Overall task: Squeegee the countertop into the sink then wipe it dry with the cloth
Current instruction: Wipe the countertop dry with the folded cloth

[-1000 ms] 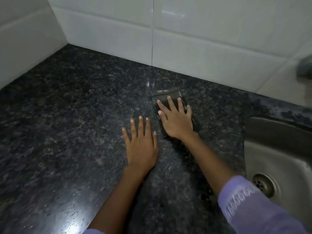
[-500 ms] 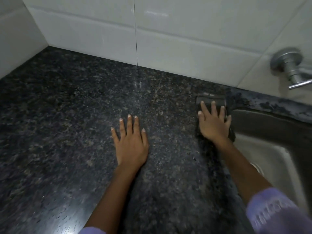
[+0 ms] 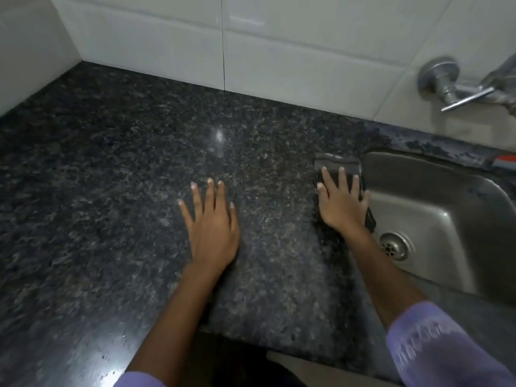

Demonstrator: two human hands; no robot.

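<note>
Two hands on a dark counter, a cloth at the sink's edge.

The left hand [image 3: 213, 227] lies flat and empty on the speckled counter [image 3: 97, 191], fingers spread, grasping nothing; to its right the right hand [image 3: 342, 203] presses palm-down on a dark folded cloth [image 3: 337, 164], fingers spread over it, not curled around it; the cloth sits at the counter's right edge, touching the rim of the steel sink [image 3: 446, 219]; the basin holds only its drain [image 3: 395, 245]; a tap [image 3: 458, 85] juts from the tiled wall [image 3: 279, 46] above.

Dark cloth [image 3: 339, 163] mostly hidden under right hand [image 3: 342, 203].
</note>
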